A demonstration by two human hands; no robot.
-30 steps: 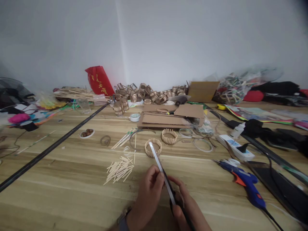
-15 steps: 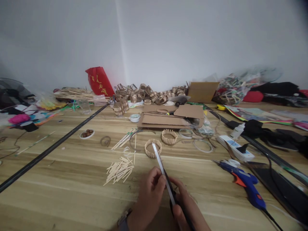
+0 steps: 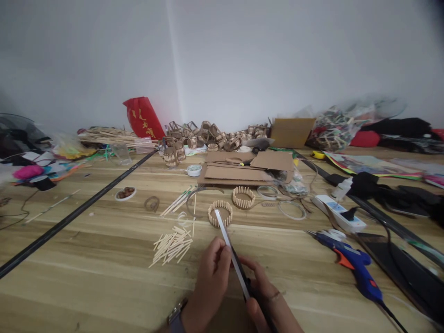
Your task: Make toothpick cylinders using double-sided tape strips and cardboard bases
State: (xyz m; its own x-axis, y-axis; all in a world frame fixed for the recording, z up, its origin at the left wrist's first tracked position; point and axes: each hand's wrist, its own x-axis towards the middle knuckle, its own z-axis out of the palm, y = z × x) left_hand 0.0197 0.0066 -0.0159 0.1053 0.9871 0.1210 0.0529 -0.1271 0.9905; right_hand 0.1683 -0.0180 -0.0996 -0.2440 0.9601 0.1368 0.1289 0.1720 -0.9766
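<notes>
A long narrow silvery-white strip (image 3: 224, 231) with a dark piece along its right side slants up from my hands. Its far tip overlaps a ring of short wooden sticks (image 3: 212, 221). My left hand (image 3: 212, 273) pinches the strip near its middle, fingers closed. Lower down, my right hand (image 3: 265, 291) is wrapped around the dark part, thumb against the strip's near end; whether strip and dark part are one tool I cannot tell. A second stick ring (image 3: 234, 202) stands just behind. A pile of short wooden sticks (image 3: 171, 247) lies left of my hands.
On the right lie a blue glue gun (image 3: 360, 263) and a white power strip (image 3: 338, 215) with a small bottle (image 3: 342, 188). Cardboard pieces (image 3: 239, 174) lie at the back, before a heap of stick-and-ring pieces (image 3: 222, 138). A small dish (image 3: 118, 196) sits at left.
Both hands and the strip have shifted slightly left, and the strip's tip is a little lower across the front ring. The grip looks the same.
</notes>
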